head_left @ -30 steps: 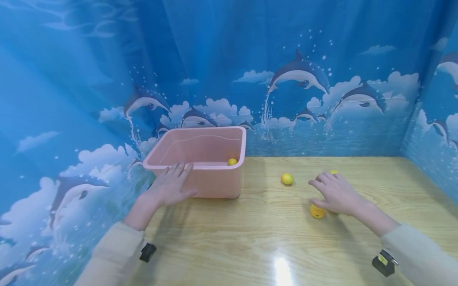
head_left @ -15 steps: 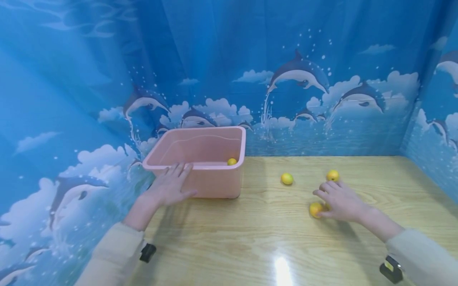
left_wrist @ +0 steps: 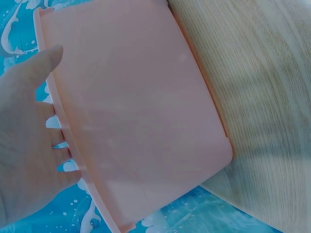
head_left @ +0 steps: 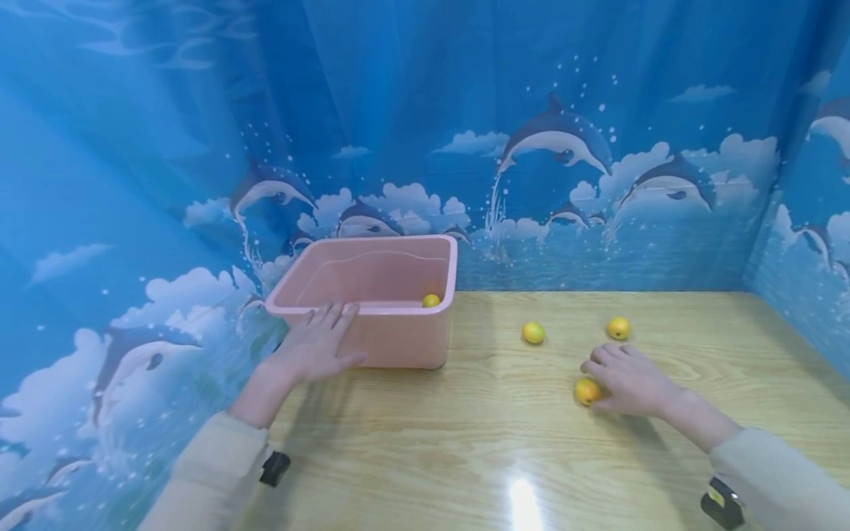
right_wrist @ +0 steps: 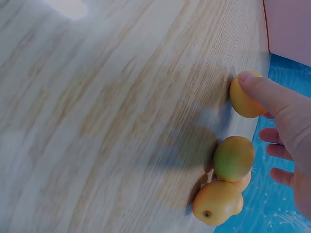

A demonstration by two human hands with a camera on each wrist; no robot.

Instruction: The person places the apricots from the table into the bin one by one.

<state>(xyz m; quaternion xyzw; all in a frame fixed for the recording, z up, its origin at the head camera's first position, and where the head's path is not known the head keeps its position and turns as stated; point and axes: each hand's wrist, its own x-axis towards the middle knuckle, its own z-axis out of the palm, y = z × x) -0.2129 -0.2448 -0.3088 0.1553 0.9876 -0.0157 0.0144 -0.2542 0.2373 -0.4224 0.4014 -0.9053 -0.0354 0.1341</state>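
Note:
My left hand (head_left: 315,346) rests at the front rim of a pink plastic bin (head_left: 398,339), fingers spread and fairly straight, thumb apart along the outer wall. In the left wrist view the fingertips end right at the bin's edge. My right hand (head_left: 631,380) pinches a small round orange-yellow fruit (head_left: 586,391) low over the table, the thumb (right_wrist: 257,87) on its near side and a finger behind. Beside it in the right wrist view are a greenish fruit (right_wrist: 233,158) and a yellow fruit (right_wrist: 215,204) with a dark stem spot, partly covering others.
One yellow fruit (head_left: 431,301) lies inside the bin at its right end. Two more stand on the wooden table (head_left: 465,435): a yellow-green fruit (head_left: 533,332) and a yellow fruit (head_left: 619,328). A blue dolphin-print curtain (head_left: 425,133) closes off the back and sides.
My right hand has drawn slightly back and down onto the nearest fruit, uncovering the yellow fruit behind it. The left hand and bin have stayed put.

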